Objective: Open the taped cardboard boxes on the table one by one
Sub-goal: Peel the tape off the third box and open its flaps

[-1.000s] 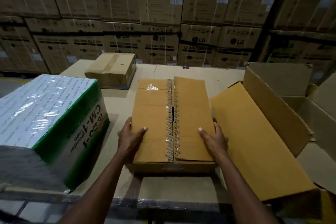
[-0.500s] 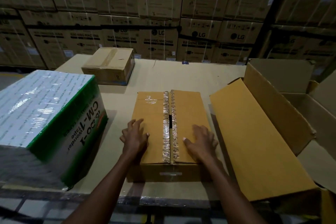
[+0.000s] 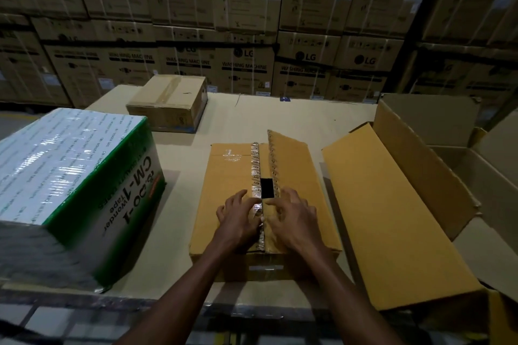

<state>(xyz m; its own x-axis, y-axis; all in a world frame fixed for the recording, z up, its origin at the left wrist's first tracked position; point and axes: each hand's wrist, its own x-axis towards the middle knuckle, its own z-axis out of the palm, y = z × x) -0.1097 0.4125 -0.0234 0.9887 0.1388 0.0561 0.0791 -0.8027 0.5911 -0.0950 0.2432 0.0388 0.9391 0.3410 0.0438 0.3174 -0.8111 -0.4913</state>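
Observation:
A brown cardboard box lies in front of me on the table, with silver printed tape running along its centre seam. The tape is split, and a dark gap shows in the middle of the seam. The box's right flap stands slightly raised at its far end. My left hand presses on the left flap, fingers reaching to the tape. My right hand sits on the right flap, with thumb and fingertips curled at its seam edge.
A shrink-wrapped white and green carton stands close on the left. A smaller taped box sits at the far left of the table. A large opened box with raised flaps fills the right side. Stacked cartons form a wall behind.
Both hands slid from the box's outer edges inward to the centre seam. The gap in the seam has widened and the right flap's far end has lifted.

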